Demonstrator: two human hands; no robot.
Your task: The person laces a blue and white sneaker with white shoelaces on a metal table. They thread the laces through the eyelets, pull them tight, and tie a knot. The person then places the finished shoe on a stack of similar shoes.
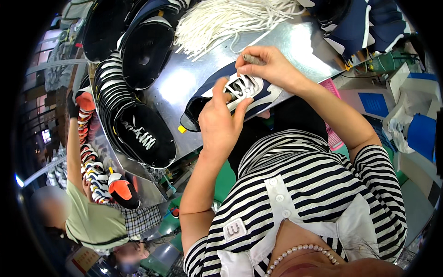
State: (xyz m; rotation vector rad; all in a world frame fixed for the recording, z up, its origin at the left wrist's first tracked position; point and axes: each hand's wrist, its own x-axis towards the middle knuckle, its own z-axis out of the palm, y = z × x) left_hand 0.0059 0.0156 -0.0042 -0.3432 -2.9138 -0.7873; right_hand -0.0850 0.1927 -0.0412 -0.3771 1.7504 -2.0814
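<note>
A navy and white shoe upper [213,76] lies on the metal table in front of me, its black opening toward the left. White lace [248,84] crosses part of its eyelets. My left hand [219,115] grips the upper by the lacing area, thumb on the near side and fingers bent over the opening. Just above the eyelets, my right hand [272,69] is closed in a pinch on the white shoelace. A short grey-brown wrapped piece [253,59] shows at its fingers; whether it is a covered fingertip or a tool handle is unclear.
White laces [230,23] lie heaped at the back of the metal table [177,87]. Stacked black uppers [145,134] stand to the left, navy and white uppers [353,27] at the far right. Another person [94,217] works beside orange-lined uppers [122,190] at left.
</note>
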